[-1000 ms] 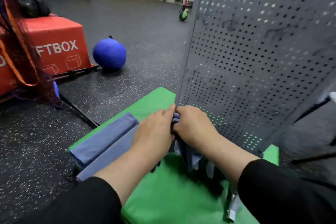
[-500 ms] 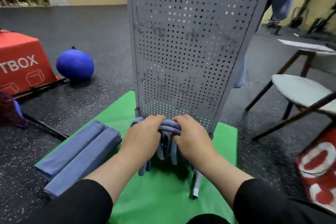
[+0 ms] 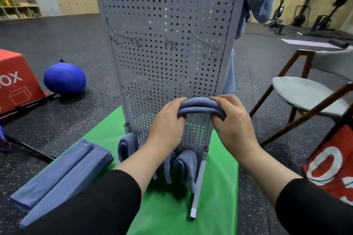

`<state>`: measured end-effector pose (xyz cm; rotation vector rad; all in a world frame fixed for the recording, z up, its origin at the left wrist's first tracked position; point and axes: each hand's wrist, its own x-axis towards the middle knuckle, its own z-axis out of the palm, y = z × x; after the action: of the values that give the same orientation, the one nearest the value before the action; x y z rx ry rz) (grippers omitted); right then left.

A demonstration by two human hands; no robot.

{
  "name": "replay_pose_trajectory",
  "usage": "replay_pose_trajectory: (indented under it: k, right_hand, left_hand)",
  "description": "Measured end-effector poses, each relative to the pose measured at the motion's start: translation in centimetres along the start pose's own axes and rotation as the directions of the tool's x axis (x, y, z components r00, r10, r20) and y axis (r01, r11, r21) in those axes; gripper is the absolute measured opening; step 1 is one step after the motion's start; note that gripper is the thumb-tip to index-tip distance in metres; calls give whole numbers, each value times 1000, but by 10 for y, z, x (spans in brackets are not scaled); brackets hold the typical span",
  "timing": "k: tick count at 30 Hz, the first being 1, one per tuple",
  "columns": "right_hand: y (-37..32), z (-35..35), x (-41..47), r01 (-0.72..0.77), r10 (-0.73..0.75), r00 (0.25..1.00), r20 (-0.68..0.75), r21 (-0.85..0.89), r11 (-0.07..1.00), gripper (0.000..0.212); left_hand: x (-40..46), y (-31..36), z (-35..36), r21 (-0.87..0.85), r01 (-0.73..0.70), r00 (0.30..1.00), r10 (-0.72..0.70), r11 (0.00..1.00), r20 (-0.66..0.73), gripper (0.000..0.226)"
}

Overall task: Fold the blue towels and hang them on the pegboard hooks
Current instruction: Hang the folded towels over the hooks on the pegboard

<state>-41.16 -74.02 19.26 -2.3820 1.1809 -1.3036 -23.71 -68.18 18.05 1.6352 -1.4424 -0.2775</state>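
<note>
left hand [image 3: 166,122] and right hand [image 3: 232,120] each grip one end of a folded blue cloth towel [image 3: 200,105], fingers curled round it, the towel arched between them in front of the lower part of the upright grey perforated metal pegboard [image 3: 168,44]. further blue towels [image 3: 183,166] hang at the pegboard's base above the green floor mat [image 3: 215,196]; two folded blue towels [image 3: 63,175] lie on the mat to the left
</note>
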Motion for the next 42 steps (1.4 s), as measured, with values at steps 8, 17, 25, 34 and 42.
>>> replay_pose_trajectory:
  k: [8, 17, 25, 34, 42]
  right_hand:
    - [45, 23, 3, -106, 109, 993, 49, -53, 993, 46]
    - [48, 57, -22, -190, 194, 952, 235, -39, 981, 77]
    - [30, 62, -47, -222, 220, 966, 138, -2, 975, 90]
    - [-58, 90, -55, 197, -189, 980, -56, 232, 953, 34]
    - [-134, 240, -86, 136, -211, 823, 527, 177, 975, 33]
  left_hand:
    - [21, -4, 44, -26, 184, 983, -184, 983, 25, 26]
    - [7, -33, 59, -4, 295, 938, -289, 955, 189, 52]
    - [-16, -42, 47, -63, 277, 905, -238, 959, 352, 77]
    - [-46, -89, -33, -25, 237, 971, -237, 971, 2, 41]
    - [-118, -220, -148, 237, 512, 859, -483, 826, -171, 30]
